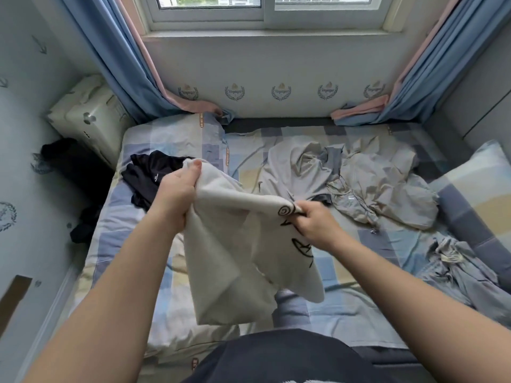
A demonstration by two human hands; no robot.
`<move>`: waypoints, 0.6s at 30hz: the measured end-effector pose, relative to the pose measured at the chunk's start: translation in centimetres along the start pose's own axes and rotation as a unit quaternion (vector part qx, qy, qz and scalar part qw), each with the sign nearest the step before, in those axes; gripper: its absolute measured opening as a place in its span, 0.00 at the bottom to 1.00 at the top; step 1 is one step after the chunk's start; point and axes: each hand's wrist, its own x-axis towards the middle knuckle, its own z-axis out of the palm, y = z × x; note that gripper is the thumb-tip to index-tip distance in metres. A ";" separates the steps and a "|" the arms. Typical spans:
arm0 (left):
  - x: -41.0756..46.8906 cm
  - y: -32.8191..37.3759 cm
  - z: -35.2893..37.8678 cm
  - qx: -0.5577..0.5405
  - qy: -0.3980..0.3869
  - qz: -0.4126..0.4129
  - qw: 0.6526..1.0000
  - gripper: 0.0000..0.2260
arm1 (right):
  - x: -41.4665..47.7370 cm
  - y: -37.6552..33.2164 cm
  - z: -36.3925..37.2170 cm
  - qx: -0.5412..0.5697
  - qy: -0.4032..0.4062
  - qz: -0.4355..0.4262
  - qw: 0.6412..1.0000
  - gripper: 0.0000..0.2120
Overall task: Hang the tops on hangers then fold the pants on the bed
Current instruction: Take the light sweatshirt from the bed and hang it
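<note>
A cream top [229, 252] with black drawn marks hangs above the bed, stretched between both hands. My left hand [174, 194] is shut on its upper left edge, and my right hand [318, 225] is shut on its upper right edge beside a spiral print. The cloth droops down toward my body. A black garment [149, 175] lies crumpled on the bed just left of my left hand. Grey garments [359, 183] lie in a rumpled heap at the right centre of the bed. Another bluish-grey garment [459, 272] lies bunched at the right edge. No hanger is visible.
The bed [359, 308] has a blue, grey and cream patchwork sheet and fills the space under the window. A pillow [481, 178] lies at the right. Blue and pink curtains [130, 67] hang at both sides. A cream box [88, 117] and dark clothes [69, 158] sit at the left.
</note>
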 end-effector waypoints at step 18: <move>-7.2 -7.3 5.3 0.267 -0.123 0.348 0.890 0.30 | 3.2 -9.1 -4.8 0.328 0.036 0.052 0.942 0.14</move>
